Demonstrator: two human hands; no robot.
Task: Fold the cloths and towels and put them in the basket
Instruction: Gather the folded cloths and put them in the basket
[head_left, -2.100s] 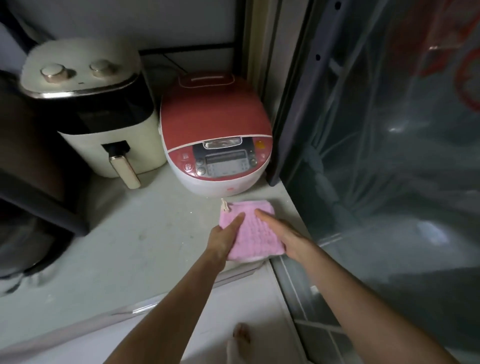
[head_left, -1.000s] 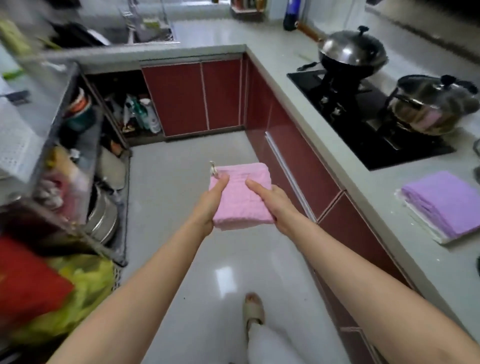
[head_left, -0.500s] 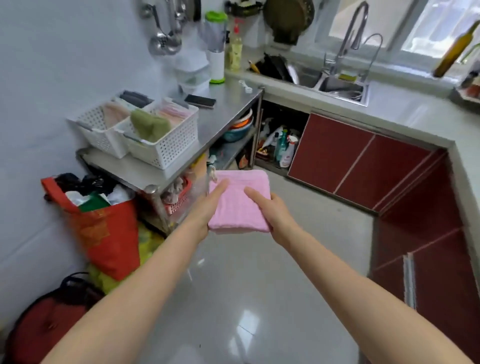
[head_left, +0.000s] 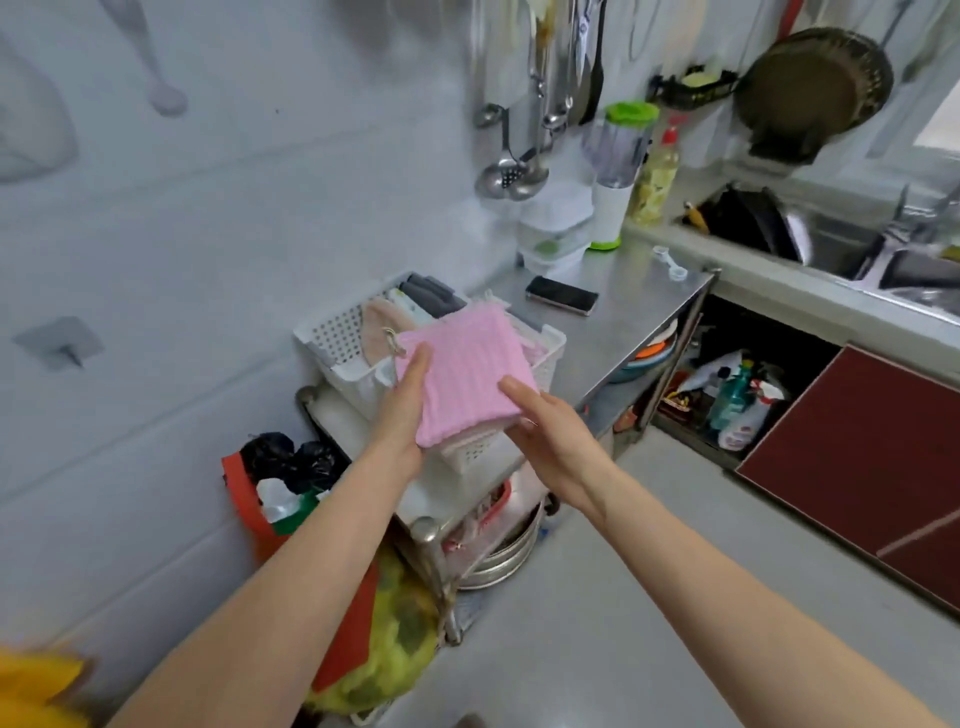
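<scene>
1. The left hand (head_left: 402, 410) and right hand (head_left: 550, 434) grip opposite edges of the folded pink ribbed cloth (head_left: 462, 374), thumbs on top.
2. The cloth hangs over the white perforated plastic basket (head_left: 550, 353).
3. The basket sits at the steel tabletop (head_left: 623, 317) edge; a black phone (head_left: 562, 294) lies beyond.

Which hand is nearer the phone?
Right. The right hand holds the pink cloth's near-right corner, on the phone's side; the left hand holds its left edge, farther away.

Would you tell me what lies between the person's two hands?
In the head view, the folded pink cloth spans between the left hand and right hand, above the white perforated basket.
</scene>
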